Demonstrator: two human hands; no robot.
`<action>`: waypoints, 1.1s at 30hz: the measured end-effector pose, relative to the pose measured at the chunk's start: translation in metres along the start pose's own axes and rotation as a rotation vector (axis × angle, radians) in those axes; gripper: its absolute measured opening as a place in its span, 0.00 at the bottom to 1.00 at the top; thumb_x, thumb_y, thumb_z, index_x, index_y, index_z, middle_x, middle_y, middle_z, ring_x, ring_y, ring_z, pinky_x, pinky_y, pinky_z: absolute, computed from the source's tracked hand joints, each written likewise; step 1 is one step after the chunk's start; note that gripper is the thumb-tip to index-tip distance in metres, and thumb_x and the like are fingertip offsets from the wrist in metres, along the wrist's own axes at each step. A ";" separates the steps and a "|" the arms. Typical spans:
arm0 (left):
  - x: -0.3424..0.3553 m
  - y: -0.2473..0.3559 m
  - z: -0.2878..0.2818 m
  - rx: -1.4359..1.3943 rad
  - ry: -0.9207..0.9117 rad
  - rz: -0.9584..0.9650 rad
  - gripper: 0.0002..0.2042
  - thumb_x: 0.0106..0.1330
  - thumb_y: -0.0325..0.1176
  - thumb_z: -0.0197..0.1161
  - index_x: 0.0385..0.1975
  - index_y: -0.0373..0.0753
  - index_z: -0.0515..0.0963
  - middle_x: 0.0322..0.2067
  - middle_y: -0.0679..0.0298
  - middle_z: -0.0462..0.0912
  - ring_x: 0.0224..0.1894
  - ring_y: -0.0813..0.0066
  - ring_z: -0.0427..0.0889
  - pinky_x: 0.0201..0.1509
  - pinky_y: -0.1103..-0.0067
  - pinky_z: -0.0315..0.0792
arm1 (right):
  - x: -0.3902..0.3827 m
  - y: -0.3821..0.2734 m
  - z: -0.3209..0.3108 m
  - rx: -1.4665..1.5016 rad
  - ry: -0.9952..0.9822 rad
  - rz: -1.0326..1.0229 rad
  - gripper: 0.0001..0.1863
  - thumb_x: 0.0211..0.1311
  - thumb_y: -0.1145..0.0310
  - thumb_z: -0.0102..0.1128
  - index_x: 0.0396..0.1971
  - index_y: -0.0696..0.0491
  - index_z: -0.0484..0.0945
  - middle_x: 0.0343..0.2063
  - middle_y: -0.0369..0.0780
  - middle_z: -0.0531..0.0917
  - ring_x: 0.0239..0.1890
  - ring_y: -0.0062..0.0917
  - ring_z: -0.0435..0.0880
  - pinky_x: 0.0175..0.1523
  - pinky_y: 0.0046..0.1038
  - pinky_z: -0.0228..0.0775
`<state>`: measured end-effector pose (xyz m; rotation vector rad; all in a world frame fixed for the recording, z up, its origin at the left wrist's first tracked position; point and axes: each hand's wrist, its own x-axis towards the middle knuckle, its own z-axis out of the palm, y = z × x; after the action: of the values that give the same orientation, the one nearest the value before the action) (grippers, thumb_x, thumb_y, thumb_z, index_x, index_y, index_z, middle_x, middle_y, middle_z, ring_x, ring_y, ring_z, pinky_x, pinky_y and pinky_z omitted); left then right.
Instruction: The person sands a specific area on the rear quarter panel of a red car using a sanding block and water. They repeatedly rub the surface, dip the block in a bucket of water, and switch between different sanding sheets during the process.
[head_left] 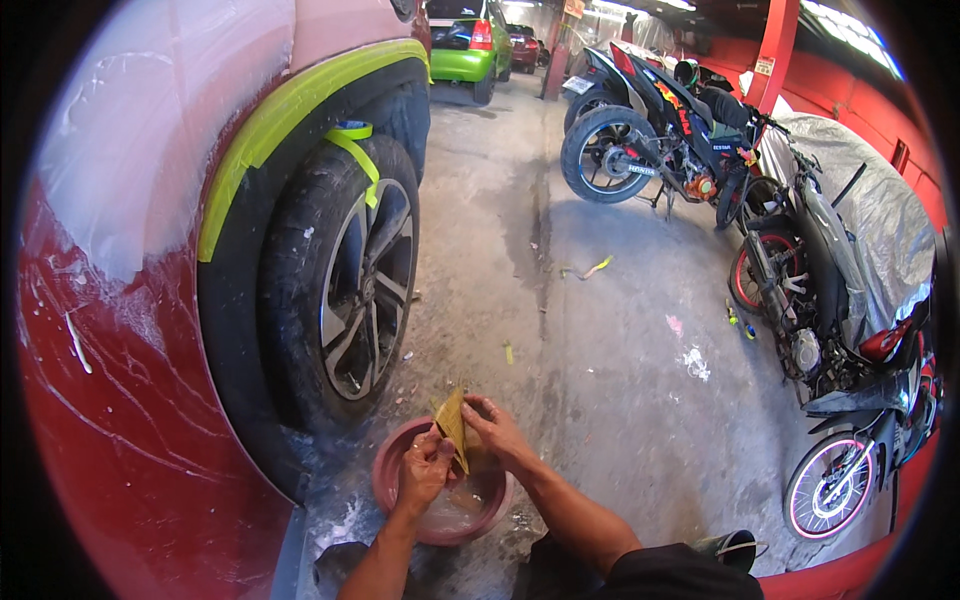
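My left hand (424,470) and my right hand (496,430) grip a folded, yellowish sheet that looks like sandpaper (451,424). Fingers of both hands pinch it from opposite sides. Beneath them sits a pink basin (384,482) with cloudy water (462,503) in it, on the concrete floor. To the left is a red car panel (140,440) with a wet, whitish patch (120,170) and pale drips. Yellow-green masking tape (262,132) lines the black wheel arch trim. A tape roll (352,130) rests on top of the tyre (290,270), its loose end hanging down.
Several motorcycles stand along the right, among them a black one (665,130) and one with a pink-rimmed wheel (830,485). A silver cover (875,190) lies behind them. A green car (462,62) is parked far ahead. Tape scraps (598,267) lie on the floor.
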<state>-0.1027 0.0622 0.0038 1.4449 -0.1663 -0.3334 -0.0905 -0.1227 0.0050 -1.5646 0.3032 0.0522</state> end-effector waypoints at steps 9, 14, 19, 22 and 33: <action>0.003 0.008 -0.010 -0.475 -0.158 -0.039 0.14 0.75 0.39 0.64 0.46 0.33 0.80 0.31 0.61 0.87 0.24 0.78 0.83 0.26 0.81 0.74 | 0.000 -0.007 -0.003 0.365 -0.159 0.147 0.33 0.75 0.47 0.59 0.69 0.54 0.71 0.64 0.37 0.76 0.64 0.26 0.73 0.66 0.29 0.67; 0.001 0.015 -0.012 -0.301 -0.170 -0.010 0.11 0.74 0.35 0.65 0.45 0.32 0.80 0.32 0.61 0.87 0.25 0.75 0.84 0.28 0.80 0.77 | -0.001 -0.007 -0.005 0.336 -0.114 0.116 0.34 0.66 0.47 0.70 0.64 0.52 0.72 0.59 0.41 0.79 0.62 0.29 0.75 0.65 0.32 0.68; 0.008 0.013 -0.017 -0.294 0.114 -0.065 0.06 0.72 0.26 0.65 0.45 0.33 0.80 0.47 0.58 0.84 0.36 0.75 0.86 0.38 0.81 0.77 | -0.007 -0.027 -0.009 0.571 0.014 0.173 0.27 0.58 0.64 0.80 0.49 0.49 0.68 0.44 0.37 0.80 0.40 0.26 0.85 0.42 0.30 0.82; 0.016 0.000 -0.013 -0.401 0.229 0.102 0.08 0.70 0.22 0.65 0.46 0.32 0.80 0.50 0.57 0.82 0.46 0.72 0.85 0.50 0.77 0.78 | -0.007 -0.025 -0.014 0.567 0.030 0.150 0.27 0.57 0.68 0.80 0.50 0.49 0.70 0.42 0.38 0.81 0.40 0.25 0.85 0.42 0.29 0.82; 0.012 0.016 -0.017 -0.121 0.269 -0.102 0.07 0.67 0.21 0.63 0.43 0.32 0.76 0.43 0.64 0.80 0.48 0.76 0.81 0.50 0.80 0.76 | -0.004 -0.023 -0.025 0.214 0.130 -0.119 0.36 0.52 0.77 0.76 0.63 0.60 0.73 0.53 0.41 0.81 0.53 0.27 0.82 0.59 0.29 0.75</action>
<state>-0.0846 0.0762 0.0160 1.3658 0.1435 -0.2244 -0.0929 -0.1476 0.0283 -1.3729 0.3063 -0.1701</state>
